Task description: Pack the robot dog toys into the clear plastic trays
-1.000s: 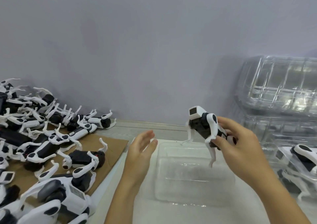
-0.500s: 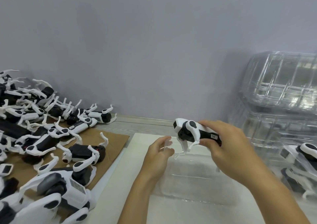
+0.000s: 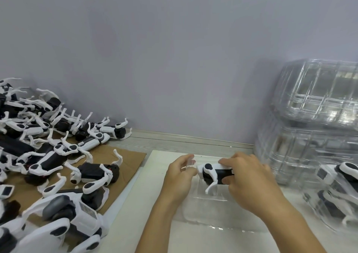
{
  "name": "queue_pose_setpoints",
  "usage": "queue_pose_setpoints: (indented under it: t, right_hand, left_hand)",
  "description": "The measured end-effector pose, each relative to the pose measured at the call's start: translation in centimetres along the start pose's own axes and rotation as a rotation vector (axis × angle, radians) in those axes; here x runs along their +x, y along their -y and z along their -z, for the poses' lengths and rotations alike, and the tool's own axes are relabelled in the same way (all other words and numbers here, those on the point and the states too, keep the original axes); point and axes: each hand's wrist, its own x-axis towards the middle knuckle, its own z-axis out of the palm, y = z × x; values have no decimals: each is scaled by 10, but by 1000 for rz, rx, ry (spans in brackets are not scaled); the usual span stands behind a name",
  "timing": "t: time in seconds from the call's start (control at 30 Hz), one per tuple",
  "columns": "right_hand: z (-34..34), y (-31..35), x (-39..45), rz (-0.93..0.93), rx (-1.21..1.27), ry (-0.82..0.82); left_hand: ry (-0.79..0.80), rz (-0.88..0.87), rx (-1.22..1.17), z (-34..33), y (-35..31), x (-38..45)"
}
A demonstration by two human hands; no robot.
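One robot dog toy (image 3: 215, 174), a small glossy thing with a black body and white shell and legs, sat gripped in the right hand (image 3: 249, 181), whose fingers curled over its back with the thumb under its side. It was held just above one clear plastic tray (image 3: 213, 214), a thin, shiny rectangular shell lying on a white board (image 3: 155, 185). The left hand (image 3: 180, 177) pinched the tray's far left rim between thumb and curled fingers, right beside the toy's white head. To the left, a heap of loose toys (image 3: 48, 146), too tangled to count but well over a dozen, lay on their backs and sides with curved white legs sticking up, spread over one flat sheet of brown cardboard (image 3: 124, 156). To the right stood a stack of empty trays (image 3: 313, 117), ribbed and see-through, in at least two layers; their exact number could not be told. Near the right edge, one packed tray (image 3: 337, 194) showed at least two toys through its clear walls. A plain grey wall (image 3: 174, 59) rose behind everything.
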Motion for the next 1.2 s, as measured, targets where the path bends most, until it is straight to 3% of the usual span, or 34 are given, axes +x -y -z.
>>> queue_pose_setpoints:
  t: [0.5,0.83,1.2]
  right_hand:
    - [-9,-15,6,-29,268,134]
    - [9,-30,3,-129,119,116]
    - [-4,-32,8,-221,226,-46]
  left_hand:
    - [-25,-8,25,1,0,1]
    - [-42,4,30,2,-1,0]
    - [-38,-9,54,1,-2,-1]
